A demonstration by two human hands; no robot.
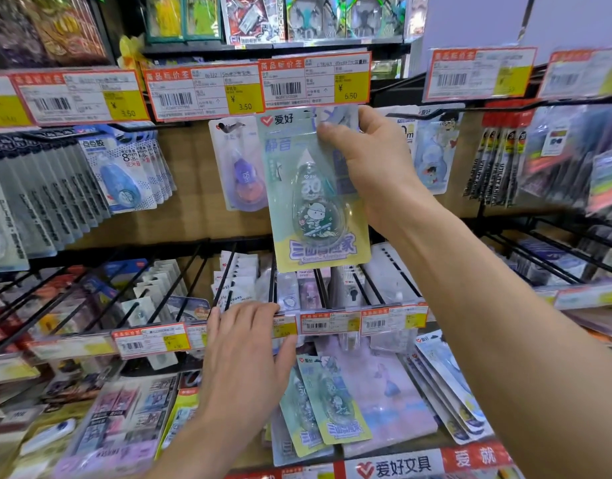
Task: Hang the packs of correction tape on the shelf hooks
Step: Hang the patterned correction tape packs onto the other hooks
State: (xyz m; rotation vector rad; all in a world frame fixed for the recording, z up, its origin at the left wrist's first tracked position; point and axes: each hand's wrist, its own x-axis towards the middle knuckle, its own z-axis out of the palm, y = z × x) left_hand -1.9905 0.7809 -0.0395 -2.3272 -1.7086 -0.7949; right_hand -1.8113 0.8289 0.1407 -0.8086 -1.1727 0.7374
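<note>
The right hand (373, 167) pinches a mint-green carded correction tape pack (314, 195) by its top, just under the 6.50 price tag (314, 79). At seven o'clock, the left hand (249, 354) rests open-fingered beside similar green packs (327, 406) lying on the lower shelf.

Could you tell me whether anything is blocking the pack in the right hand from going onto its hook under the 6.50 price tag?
The right hand holds the pack with its top right under the 6.50 price tag. The tag hangs in front of the hook's tip, hiding it, so the pack must slip in behind the tag. Nothing else visible blocks it.
</note>
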